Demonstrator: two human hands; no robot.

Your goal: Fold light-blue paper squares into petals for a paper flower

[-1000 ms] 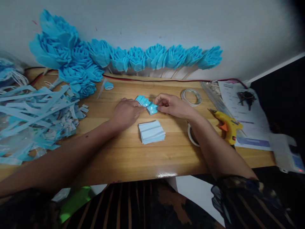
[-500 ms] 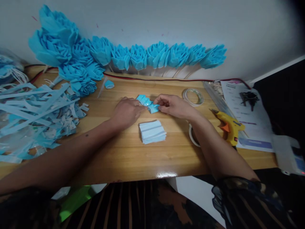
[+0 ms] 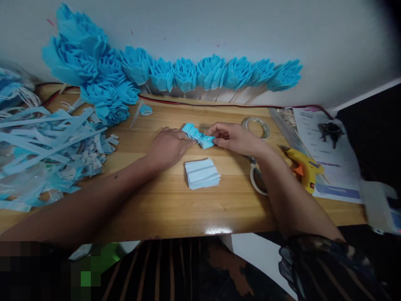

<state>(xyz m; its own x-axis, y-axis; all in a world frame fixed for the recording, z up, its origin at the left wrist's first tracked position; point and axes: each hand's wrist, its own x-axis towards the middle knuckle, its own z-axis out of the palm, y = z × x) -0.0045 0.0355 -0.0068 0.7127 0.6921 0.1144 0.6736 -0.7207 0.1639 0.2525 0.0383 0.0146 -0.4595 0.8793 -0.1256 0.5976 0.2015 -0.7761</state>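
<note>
A small pleated blue piece (image 3: 198, 136) lies on the wooden table between my two hands. My left hand (image 3: 171, 146) rests at its left side, fingers together, fingertips against its lower edge. At its right end my right hand (image 3: 230, 137) pinches the blue material between thumb and finger, the other fingers curled. Just below, nearer to me, sits a stack of pale blue rectangles (image 3: 203, 173). A small blue scrap (image 3: 145, 110) lies behind my left hand.
Blue flowers (image 3: 211, 72) line the wall. Cut strips (image 3: 46, 142) heap at the left. Right of my hands are a tape roll (image 3: 258, 127), another roll (image 3: 257, 180) partly under my forearm, a yellow glue gun (image 3: 305, 167), keys (image 3: 331, 131) and papers (image 3: 328, 163).
The right end of the pleated blue piece is drawn slightly right with my right hand, and more of its folds show. The whole view has shifted a little.
</note>
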